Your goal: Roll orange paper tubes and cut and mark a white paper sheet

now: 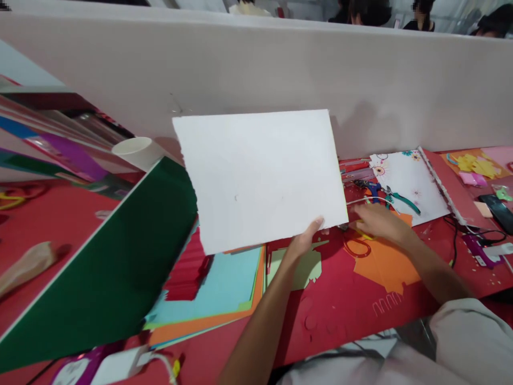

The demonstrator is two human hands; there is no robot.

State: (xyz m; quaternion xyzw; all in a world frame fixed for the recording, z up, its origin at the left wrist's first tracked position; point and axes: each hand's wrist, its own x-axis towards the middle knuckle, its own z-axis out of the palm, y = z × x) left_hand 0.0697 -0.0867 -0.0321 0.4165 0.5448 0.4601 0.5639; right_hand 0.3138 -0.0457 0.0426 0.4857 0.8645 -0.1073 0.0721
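My left hand (306, 239) grips a stiff white board (260, 176) by its lower right edge, with the thumb lying on the front face. The board is tilted up above the table, and its left edge looks rough and torn. Just right of the board, my right hand (372, 220) reaches low over the table. Its fingers are bent downward and partly hard to see, so I cannot tell whether they hold anything. Scissors with red and yellow handles (358, 249) lie right under it, partly on orange paper (387, 267). Teal-handled pliers (404, 201) and a blue-handled tool (372, 190) lie just beyond.
A green panel (108, 278) stands upright on the left. Coloured paper sheets (228, 278) with folded red paper (188, 270) lie near the middle. A decorated white sheet (417, 187), a phone (497, 211) and cables sit right. A white partition (256, 64) runs behind; people are beyond it.
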